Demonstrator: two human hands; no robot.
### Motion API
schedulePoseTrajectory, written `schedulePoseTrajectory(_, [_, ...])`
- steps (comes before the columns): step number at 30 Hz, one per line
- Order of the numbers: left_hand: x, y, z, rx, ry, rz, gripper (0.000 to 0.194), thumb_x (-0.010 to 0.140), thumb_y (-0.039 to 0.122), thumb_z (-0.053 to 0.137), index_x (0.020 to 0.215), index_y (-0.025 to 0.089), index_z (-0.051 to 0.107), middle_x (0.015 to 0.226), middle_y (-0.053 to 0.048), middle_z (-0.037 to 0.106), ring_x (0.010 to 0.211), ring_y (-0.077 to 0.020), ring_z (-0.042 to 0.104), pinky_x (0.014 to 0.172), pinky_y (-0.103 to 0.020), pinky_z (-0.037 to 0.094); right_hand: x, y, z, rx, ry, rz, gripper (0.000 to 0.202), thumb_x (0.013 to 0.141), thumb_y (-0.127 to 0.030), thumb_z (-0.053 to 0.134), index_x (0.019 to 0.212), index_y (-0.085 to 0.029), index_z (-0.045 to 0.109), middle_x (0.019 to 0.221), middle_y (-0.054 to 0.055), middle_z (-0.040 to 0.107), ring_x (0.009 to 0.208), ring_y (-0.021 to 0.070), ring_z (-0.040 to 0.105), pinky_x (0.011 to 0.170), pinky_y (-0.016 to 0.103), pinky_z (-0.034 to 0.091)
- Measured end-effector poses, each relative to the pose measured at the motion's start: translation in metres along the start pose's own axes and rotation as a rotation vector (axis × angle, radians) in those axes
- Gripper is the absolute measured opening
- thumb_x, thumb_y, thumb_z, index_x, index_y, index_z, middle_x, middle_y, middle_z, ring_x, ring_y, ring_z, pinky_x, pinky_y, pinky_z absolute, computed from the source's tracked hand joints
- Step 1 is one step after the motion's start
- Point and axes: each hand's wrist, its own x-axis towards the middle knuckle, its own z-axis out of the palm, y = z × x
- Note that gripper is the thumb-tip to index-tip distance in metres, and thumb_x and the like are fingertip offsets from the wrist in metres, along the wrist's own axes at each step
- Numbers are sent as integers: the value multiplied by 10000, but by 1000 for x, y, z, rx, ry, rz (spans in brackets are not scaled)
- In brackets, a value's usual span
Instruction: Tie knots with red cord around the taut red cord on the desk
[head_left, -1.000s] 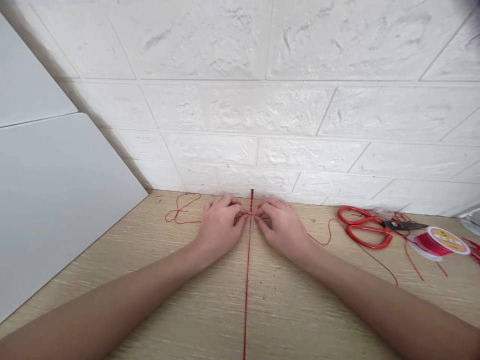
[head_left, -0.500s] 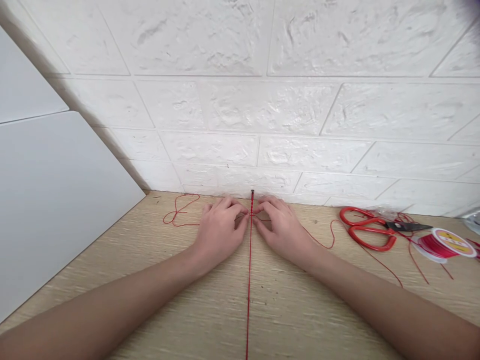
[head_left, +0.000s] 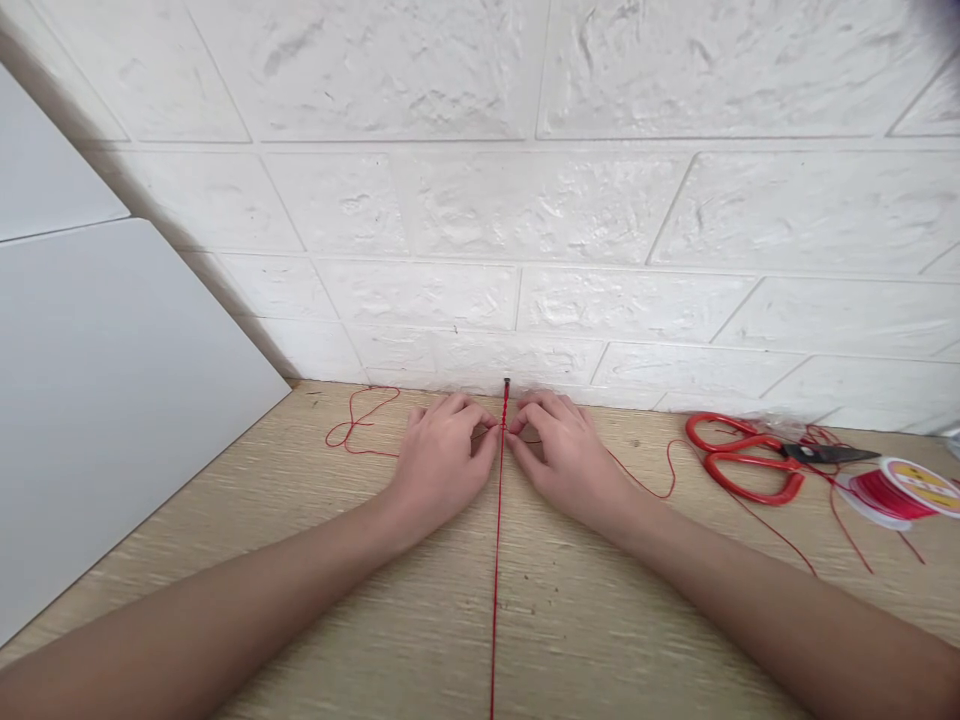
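Observation:
A taut red cord (head_left: 496, 560) runs from a small dark nail (head_left: 507, 381) at the wall's foot toward the bottom edge. Just below the nail the cord is twisted or knotted (head_left: 505, 408). On the left of it, my left hand (head_left: 450, 450) pinches a thin red thread between thumb and index finger; its loose end (head_left: 349, 435) curls on the table. My right hand (head_left: 559, 450) mirrors it on the right, pinching a thread whose tail (head_left: 645, 488) trails rightward under the wrist. Both sets of fingertips are close beside the knotted part.
Red-handled scissors (head_left: 754, 462) lie at the right, beside a spool of red thread (head_left: 892, 492) and loose thread pieces. A white brick-patterned wall (head_left: 600, 210) bounds the wooden table (head_left: 360, 620) behind. White panels (head_left: 112, 380) stand at the left.
The scissors and spool appear slightly farther right as the view shifts a little. Both hands stay at the knotted part, their pinches nearly the same.

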Motion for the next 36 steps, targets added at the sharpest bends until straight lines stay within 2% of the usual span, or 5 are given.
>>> schedulePoseTrajectory(7, [-1,-1,0,17,-1,6,170,947,277,523,890,229,675,958,-23,656,971,-227,594,845,-412,396,2,2,0,-109,4,44,92,966,-230,533,908,-193,593,1036,95,622,1014,282,533,866,424,402])
schedulePoseTrajectory(11, [0,0,1,18,3,-3,167,939,268,524,882,221,674,954,-34,651,969,-230,587,850,-411,400,4,2,-1,-75,-12,45,102,951,-212,528,853,-197,549,960,75,637,934,245,549,816,375,390])
schedulePoseTrajectory(17, [2,0,2,56,3,-11,233,925,283,516,730,197,609,892,-50,637,926,-239,577,819,-400,404,8,4,1,-124,-70,13,196,958,-195,455,764,-215,470,770,45,622,755,209,525,711,342,355])
schedulePoseTrajectory(24, [5,-1,3,59,-124,-3,366,944,288,451,596,191,514,625,2,619,584,-162,500,728,-358,362,8,5,1,-170,-75,-5,209,960,-188,444,755,-218,470,758,50,626,730,206,525,696,333,350])
schedulePoseTrajectory(36, [7,0,5,92,-187,47,332,923,214,387,602,192,469,674,-34,651,644,-191,549,725,-373,350,9,2,3,-240,-78,11,184,933,-164,457,763,-206,513,757,63,642,723,215,529,686,342,342])
